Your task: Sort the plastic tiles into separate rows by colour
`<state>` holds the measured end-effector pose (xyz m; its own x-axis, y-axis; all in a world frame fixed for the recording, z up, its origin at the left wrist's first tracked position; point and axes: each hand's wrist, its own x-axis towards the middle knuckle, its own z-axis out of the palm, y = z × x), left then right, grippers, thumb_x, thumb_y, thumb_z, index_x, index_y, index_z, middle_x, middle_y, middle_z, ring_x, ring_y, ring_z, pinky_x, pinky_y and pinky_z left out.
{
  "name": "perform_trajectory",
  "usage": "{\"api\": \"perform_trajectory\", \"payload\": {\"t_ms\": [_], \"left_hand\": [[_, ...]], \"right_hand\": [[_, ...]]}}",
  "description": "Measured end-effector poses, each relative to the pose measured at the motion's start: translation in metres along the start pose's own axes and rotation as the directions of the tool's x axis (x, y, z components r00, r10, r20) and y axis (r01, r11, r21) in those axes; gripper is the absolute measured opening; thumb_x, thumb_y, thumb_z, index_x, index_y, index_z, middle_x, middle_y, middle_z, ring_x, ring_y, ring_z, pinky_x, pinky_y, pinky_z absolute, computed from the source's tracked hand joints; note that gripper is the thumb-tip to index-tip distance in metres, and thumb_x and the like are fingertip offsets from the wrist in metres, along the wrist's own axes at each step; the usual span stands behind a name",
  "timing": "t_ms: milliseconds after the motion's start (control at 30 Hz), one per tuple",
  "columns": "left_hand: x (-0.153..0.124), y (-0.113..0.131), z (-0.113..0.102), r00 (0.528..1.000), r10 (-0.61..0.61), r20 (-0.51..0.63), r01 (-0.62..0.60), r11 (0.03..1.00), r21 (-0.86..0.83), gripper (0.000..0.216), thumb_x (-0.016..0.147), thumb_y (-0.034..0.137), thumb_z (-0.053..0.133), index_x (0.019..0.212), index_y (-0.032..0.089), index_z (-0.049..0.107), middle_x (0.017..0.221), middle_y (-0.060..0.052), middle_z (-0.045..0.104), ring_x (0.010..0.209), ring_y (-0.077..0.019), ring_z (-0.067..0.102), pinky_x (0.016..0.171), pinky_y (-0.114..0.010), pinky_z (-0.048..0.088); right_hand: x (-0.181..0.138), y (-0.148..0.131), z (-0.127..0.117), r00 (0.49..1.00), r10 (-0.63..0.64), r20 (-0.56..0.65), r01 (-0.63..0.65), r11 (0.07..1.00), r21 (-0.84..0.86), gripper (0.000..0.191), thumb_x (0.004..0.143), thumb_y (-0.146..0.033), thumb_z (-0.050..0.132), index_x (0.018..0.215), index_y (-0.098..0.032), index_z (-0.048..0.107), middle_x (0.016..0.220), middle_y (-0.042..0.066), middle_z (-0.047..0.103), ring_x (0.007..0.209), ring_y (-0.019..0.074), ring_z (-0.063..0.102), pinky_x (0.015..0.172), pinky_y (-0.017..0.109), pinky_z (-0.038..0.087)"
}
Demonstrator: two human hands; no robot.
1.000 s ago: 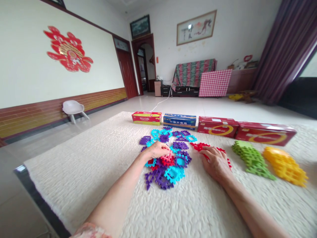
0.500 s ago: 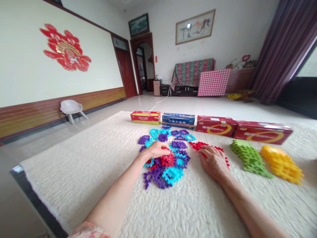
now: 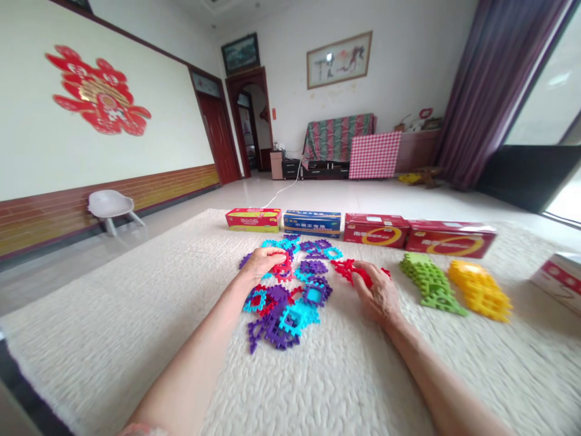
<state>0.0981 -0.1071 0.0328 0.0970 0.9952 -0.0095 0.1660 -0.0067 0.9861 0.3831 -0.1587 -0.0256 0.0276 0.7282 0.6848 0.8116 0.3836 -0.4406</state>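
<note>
My left hand (image 3: 259, 266) is closed on a red notched building piece (image 3: 284, 266), held over the far part of a mixed pile. Purple pieces (image 3: 275, 327) and light-blue pieces (image 3: 295, 316) make up most of that pile, with some red ones among them. To the right, my right hand (image 3: 376, 293) has its thumb and fingers round part of a row of red notched pieces (image 3: 342, 267) lying on the cover. The hand hides some of that row. Beyond it lie a stack of green pieces (image 3: 429, 284) and a stack of yellow pieces (image 3: 481, 290).
Behind the pieces stand a red-and-yellow box (image 3: 253, 220), a blue box (image 3: 312, 223) and two dark red boxes (image 3: 376, 230). Another red-and-white box (image 3: 558, 281) sits at the right edge. A cream quilted cover (image 3: 181, 272) lies underneath. A pale chair (image 3: 111, 206) stands left on the floor.
My left hand has lifted the red piece from the middle of the pile and moved it toward the far side. The view has turned right; my right hand stays at the red row.
</note>
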Motion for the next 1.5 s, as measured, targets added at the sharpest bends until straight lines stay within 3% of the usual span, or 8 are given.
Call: {"api": "perform_trajectory", "payload": {"t_ms": [233, 333, 500, 667, 833, 1033, 1267, 1500], "left_hand": [[0.018, 0.022, 0.107, 0.992, -0.012, 0.127, 0.008, 0.999, 0.032, 0.032, 0.069, 0.019, 0.068, 0.1, 0.01, 0.068, 0.073, -0.004, 0.069, 0.055, -0.0075, 0.057, 0.058, -0.02, 0.046], [0.023, 0.03, 0.132, 0.988, 0.035, 0.151, -0.058, 0.986, 0.156, 0.042, 0.072, 0.027, 0.067, 0.11, 0.01, 0.065, 0.08, -0.006, 0.07, 0.064, -0.0114, 0.061, 0.061, -0.022, 0.047], [0.017, 0.031, 0.087, 0.943, 0.284, 0.172, -0.327, 0.706, 0.629, 0.021, 0.073, 0.024, 0.057, 0.083, 0.016, 0.073, 0.071, -0.001, 0.068, 0.069, -0.0146, 0.06, 0.065, -0.022, 0.043], [-0.008, 0.026, 0.036, 0.941, 0.148, 0.305, -0.337, 0.505, 0.795, 0.01, 0.061, 0.016, 0.061, 0.055, 0.02, 0.068, 0.048, 0.002, 0.057, 0.055, -0.0122, 0.052, 0.056, -0.021, 0.037], [-0.021, 0.024, 0.039, 0.954, 0.001, 0.3, -0.273, 0.413, 0.868, 0.016, 0.053, 0.018, 0.067, 0.041, 0.02, 0.058, 0.04, 0.002, 0.048, 0.05, -0.0129, 0.049, 0.053, -0.022, 0.036], [-0.015, 0.01, 0.045, 0.977, 0.014, 0.215, -0.199, 0.438, 0.877, 0.01, 0.049, 0.011, 0.062, 0.044, 0.018, 0.06, 0.043, -0.001, 0.052, 0.052, -0.0141, 0.053, 0.052, -0.022, 0.037], [0.002, 0.008, 0.02, 0.984, 0.133, 0.119, -0.173, 0.532, 0.829, 0.012, 0.062, 0.021, 0.058, 0.056, 0.018, 0.067, 0.052, 0.001, 0.06, 0.053, -0.0121, 0.053, 0.052, -0.022, 0.036], [0.004, 0.013, 0.021, 0.979, 0.202, -0.025, -0.088, 0.532, 0.842, 0.015, 0.068, 0.026, 0.056, 0.068, 0.021, 0.071, 0.066, -0.002, 0.067, 0.064, -0.0158, 0.058, 0.062, -0.024, 0.04]], "right_hand": [[0.002, -0.002, -0.009, 0.971, 0.131, -0.2, -0.106, 0.986, 0.13, 0.03, 0.091, -0.036, 0.037, 0.102, -0.02, 0.06, 0.102, 0.01, 0.066, 0.098, 0.0235, 0.059, 0.086, 0.036, 0.044], [0.001, -0.001, -0.008, 0.975, 0.099, -0.197, -0.076, 0.99, 0.117, 0.027, 0.089, -0.033, 0.04, 0.102, -0.021, 0.06, 0.101, 0.009, 0.066, 0.097, 0.0235, 0.059, 0.087, 0.037, 0.044], [0.0, -0.003, -0.005, 0.998, -0.047, -0.049, 0.048, 0.999, 0.016, 0.022, 0.086, -0.029, 0.047, 0.099, -0.022, 0.062, 0.108, 0.008, 0.066, 0.102, 0.0233, 0.057, 0.089, 0.04, 0.04], [-0.002, -0.009, -0.004, 0.983, -0.135, 0.128, 0.154, 0.977, -0.151, 0.023, 0.085, -0.032, 0.051, 0.102, -0.024, 0.064, 0.116, 0.008, 0.064, 0.111, 0.0268, 0.051, 0.091, 0.046, 0.034], [-0.005, -0.006, 0.0, 0.973, -0.127, 0.192, 0.176, 0.947, -0.268, 0.026, 0.084, -0.032, 0.053, 0.105, -0.025, 0.065, 0.118, 0.007, 0.063, 0.113, 0.0283, 0.048, 0.091, 0.047, 0.032], [-0.006, 0.002, 0.003, 0.976, -0.091, 0.196, 0.154, 0.93, -0.333, 0.024, 0.083, -0.023, 0.049, 0.101, -0.023, 0.066, 0.116, 0.007, 0.065, 0.11, 0.0273, 0.05, 0.089, 0.046, 0.033], [-0.006, 0.006, 0.005, 0.988, -0.062, 0.144, 0.105, 0.943, -0.316, 0.025, 0.082, -0.022, 0.05, 0.103, -0.022, 0.064, 0.114, 0.008, 0.065, 0.108, 0.0271, 0.054, 0.09, 0.045, 0.035], [-0.002, 0.01, 0.008, 0.998, 0.006, -0.056, -0.016, 0.984, -0.18, 0.025, 0.086, -0.023, 0.042, 0.101, -0.021, 0.063, 0.103, 0.009, 0.068, 0.097, 0.0244, 0.059, 0.084, 0.039, 0.041]]}}
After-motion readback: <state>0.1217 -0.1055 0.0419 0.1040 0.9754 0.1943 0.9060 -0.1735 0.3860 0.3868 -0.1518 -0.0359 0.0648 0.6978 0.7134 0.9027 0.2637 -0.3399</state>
